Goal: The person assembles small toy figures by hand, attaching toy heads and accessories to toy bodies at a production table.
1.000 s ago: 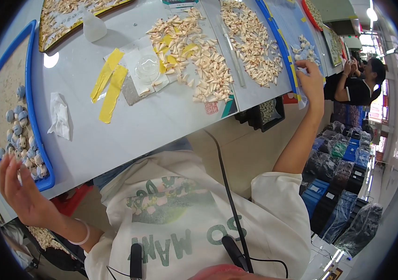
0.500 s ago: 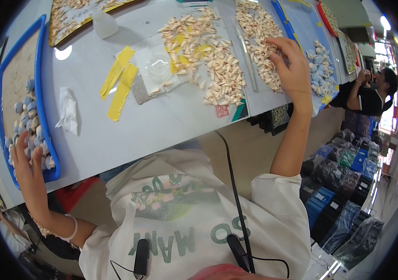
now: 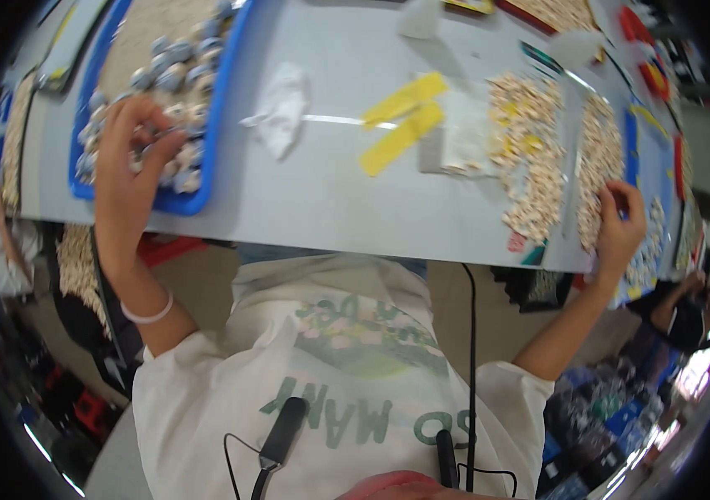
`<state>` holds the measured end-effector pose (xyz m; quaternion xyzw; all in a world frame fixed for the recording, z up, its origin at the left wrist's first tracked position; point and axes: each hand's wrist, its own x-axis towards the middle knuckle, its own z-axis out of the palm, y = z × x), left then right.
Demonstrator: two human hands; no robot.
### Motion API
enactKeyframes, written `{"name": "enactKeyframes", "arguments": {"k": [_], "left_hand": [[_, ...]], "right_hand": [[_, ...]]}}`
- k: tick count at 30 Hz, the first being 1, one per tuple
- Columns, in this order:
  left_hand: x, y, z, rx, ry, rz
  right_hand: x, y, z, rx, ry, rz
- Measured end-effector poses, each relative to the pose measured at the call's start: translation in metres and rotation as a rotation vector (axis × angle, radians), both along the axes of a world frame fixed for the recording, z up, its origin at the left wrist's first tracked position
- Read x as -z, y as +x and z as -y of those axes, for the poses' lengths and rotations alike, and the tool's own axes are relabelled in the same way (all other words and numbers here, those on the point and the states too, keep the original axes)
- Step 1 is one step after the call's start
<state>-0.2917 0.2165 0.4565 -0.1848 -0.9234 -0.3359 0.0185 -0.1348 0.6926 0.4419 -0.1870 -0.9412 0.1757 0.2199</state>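
My left hand (image 3: 132, 162) is over the blue-rimmed tray (image 3: 220, 108) at the left, thumb and fingertips pinched together. What lies between them, if anything, is too blurred to name. Beneath it, small rounded blue-grey and whitish lumps (image 3: 173, 77) crowd a sandy tray bottom. At the right, my right hand (image 3: 624, 229) has its fingertips together at the edge of a long pile of small cream pointed pieces (image 3: 600, 150). Whether a piece is caught in them cannot be made out. Another pile of cream pieces (image 3: 530, 171) lies just left, partly over yellow tape.
A crumpled white tissue (image 3: 280, 112) and yellow tape strips (image 3: 403, 133) lie mid-table. A translucent cup (image 3: 420, 18) stands farther back. Right of my right hand is a blue tray with bluish lumps (image 3: 645, 250). A co-worker (image 3: 692, 312) is at the far right.
The view has swung left, so the blue-rimmed tray shows more fully. My left hand has gone from spread fingers at the tray to a pinch above it. My right hand has come to the long pile's near end.
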Motion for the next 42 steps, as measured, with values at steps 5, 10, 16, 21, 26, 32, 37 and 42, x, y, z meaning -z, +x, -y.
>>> {"name": "enactKeyframes", "arguments": {"k": [5, 10, 16, 21, 26, 32, 37, 42], "left_hand": [[-0.005, 0.004, 0.006, -0.01, -0.104, -0.037], [-0.007, 0.008, 0.008, -0.106, 0.002, -0.052], [0.0, 0.01, 0.01, -0.04, 0.166, -0.278], [-0.001, 0.019, 0.012, -0.021, 0.273, -0.301], [0.008, 0.035, -0.011, 0.333, 0.717, -0.042], [0.011, 0.059, -0.064, 0.403, 1.075, 0.396], [0.026, 0.066, -0.097, 0.573, 1.179, 0.549], [0.027, 0.072, -0.115, 0.526, 1.309, 0.848]], "right_hand": [[-0.001, -0.002, 0.006, 0.055, -0.083, -0.021], [0.002, -0.002, -0.003, 0.054, -0.101, -0.067], [0.004, 0.01, -0.017, 0.048, -0.17, -0.145], [-0.001, 0.01, 0.005, 0.102, -0.358, -0.249], [0.003, 0.028, 0.005, -0.046, -0.712, -0.346], [0.005, 0.034, 0.007, -0.111, -0.75, -0.429], [-0.001, 0.035, 0.014, -0.124, -0.728, -0.343], [-0.011, 0.02, 0.044, -0.156, -0.698, -0.368]]}}
